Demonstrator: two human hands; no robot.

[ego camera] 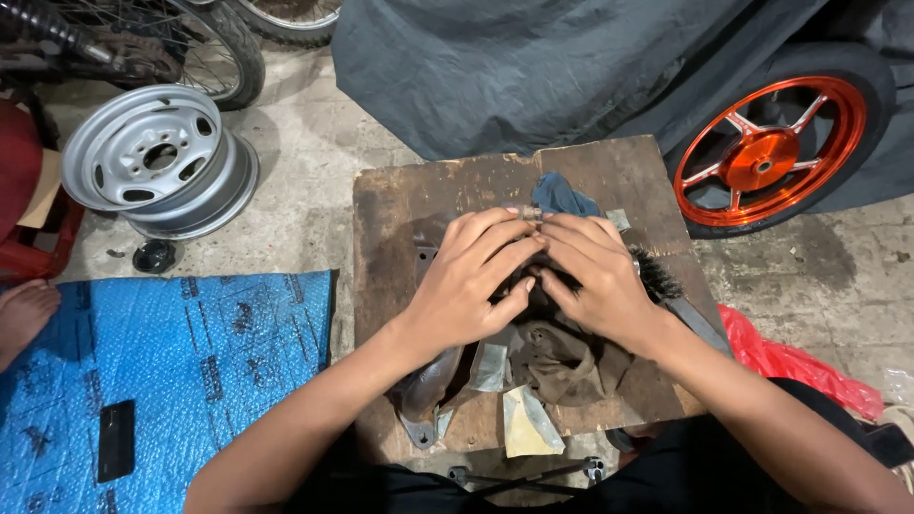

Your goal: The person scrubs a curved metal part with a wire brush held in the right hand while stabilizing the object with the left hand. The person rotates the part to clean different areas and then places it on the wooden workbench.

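Observation:
My left hand (468,279) and my right hand (595,276) meet over a dark metal engine part (430,383) lying on a worn wooden board (390,205). Between the fingertips of both hands sits a small metal cylinder (529,213); which hand grips it is unclear. A black brush (657,276) pokes out from under my right hand. A blue cloth (560,195) lies just beyond the fingers. A brown rag (566,362) and scraps of gasket paper (528,424) lie below my hands.
A grey steel wheel rim (157,157) stands at the left, above a blue bubble sheet (162,362) with a black phone (116,438). An orange motorcycle wheel (766,152) stands at the right under a dark cover (533,67). A red bag (790,362) lies at the right. Another person's foot (24,314) shows at the left edge.

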